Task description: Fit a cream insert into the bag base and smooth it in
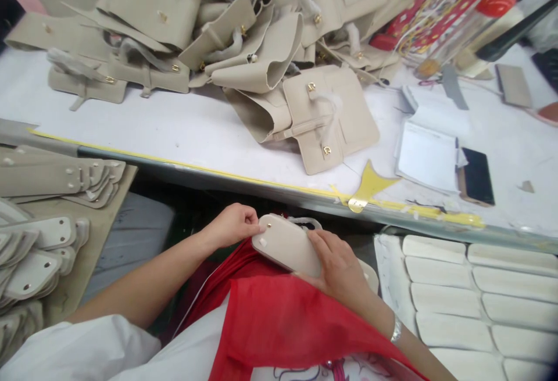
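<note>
A beige handbag part (285, 244) with a rounded end, a small gold stud and a white patch rests on my lap over the red apron. My left hand (235, 224) pinches its left end by the stud, thumb at the edge. Across its right side lies my right hand (337, 262), fingers over the top edge, gripping it. Behind my right fingers shows a handle wrapped in clear film (305, 221). The underside of the part is hidden. On the table in front lies a beige bag (331, 119) with gold fittings.
Unfinished beige bags (148, 6) are heaped along the back of the white table (143, 131). A notepad (427, 157) and a phone (477, 176) lie at right. Stacked strips (39, 233) stand at left; padded cream panels (453, 302) fill the lower right.
</note>
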`<move>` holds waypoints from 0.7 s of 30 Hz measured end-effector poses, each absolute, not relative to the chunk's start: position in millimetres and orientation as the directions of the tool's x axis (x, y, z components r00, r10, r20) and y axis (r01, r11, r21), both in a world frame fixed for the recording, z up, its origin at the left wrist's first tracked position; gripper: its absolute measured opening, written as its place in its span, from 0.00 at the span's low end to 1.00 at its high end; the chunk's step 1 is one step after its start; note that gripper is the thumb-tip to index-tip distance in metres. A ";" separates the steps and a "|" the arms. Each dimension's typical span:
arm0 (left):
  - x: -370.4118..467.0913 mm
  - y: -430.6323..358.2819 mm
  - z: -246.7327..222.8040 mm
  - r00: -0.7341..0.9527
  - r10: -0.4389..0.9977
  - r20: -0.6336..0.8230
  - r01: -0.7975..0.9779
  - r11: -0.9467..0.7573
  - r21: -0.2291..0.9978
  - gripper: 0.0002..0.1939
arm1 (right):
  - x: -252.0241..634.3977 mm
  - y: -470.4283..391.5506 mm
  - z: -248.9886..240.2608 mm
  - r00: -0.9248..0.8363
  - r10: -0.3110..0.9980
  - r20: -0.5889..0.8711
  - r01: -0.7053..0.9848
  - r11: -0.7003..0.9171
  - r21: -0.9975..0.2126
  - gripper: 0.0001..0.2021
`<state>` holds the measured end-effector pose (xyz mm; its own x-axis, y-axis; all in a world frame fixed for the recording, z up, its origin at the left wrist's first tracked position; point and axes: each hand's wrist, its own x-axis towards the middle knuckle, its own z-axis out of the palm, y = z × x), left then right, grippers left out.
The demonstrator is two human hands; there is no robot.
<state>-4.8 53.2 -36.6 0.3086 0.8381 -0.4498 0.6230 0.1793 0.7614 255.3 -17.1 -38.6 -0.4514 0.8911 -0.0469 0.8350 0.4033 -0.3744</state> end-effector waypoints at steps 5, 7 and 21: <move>-4.2 51.4 -37.6 0.298 0.824 -0.481 0.593 0.235 0.770 0.13 | 220.4 -4.4 -35.8 -0.441 0.896 -0.052 0.827 0.383 -0.412 0.30; -4.1 50.7 -37.1 0.294 0.820 -0.491 0.580 0.255 0.773 0.13 | 211.0 0.1 -34.2 -0.446 0.893 -0.055 0.814 0.379 -0.441 0.29; -4.2 49.4 -34.1 0.274 0.776 -0.568 0.491 0.395 0.776 0.15 | 185.2 10.4 -33.3 -0.445 0.890 -0.095 0.827 0.368 -0.425 0.31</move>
